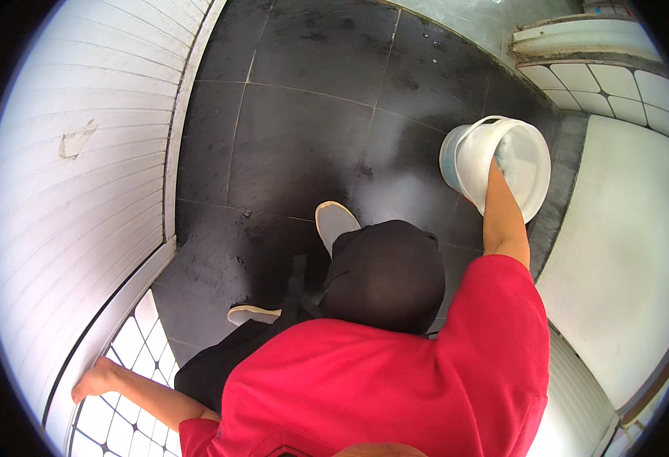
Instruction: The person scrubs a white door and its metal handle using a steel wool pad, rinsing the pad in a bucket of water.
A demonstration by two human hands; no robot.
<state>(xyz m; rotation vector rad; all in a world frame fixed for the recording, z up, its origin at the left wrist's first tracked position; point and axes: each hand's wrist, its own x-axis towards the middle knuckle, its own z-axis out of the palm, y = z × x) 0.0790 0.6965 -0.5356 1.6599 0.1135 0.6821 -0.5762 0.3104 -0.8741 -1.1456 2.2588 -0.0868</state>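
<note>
A white plastic bucket (474, 157) with a raised handle stands tilted or foreshortened on the dark tiled floor (306, 131) at the right. My right forearm reaches into its mouth, and the hand inside is mostly hidden; something whitish and grey-green shows beside it, too unclear to name. Whether the right hand grips anything cannot be seen. At the lower left my left hand (95, 379) rests against the white frame beside the panelled door or wall (94, 188). Its fingers are partly hidden, and no object shows in it.
White ribbed panelling curves along the left side. At the right are a pale flat panel (620, 245), a dark stone edge (563, 165) and white wall tiles (614, 83). My grey shoes stand on the floor, which has wet-looking patches and small bits of debris.
</note>
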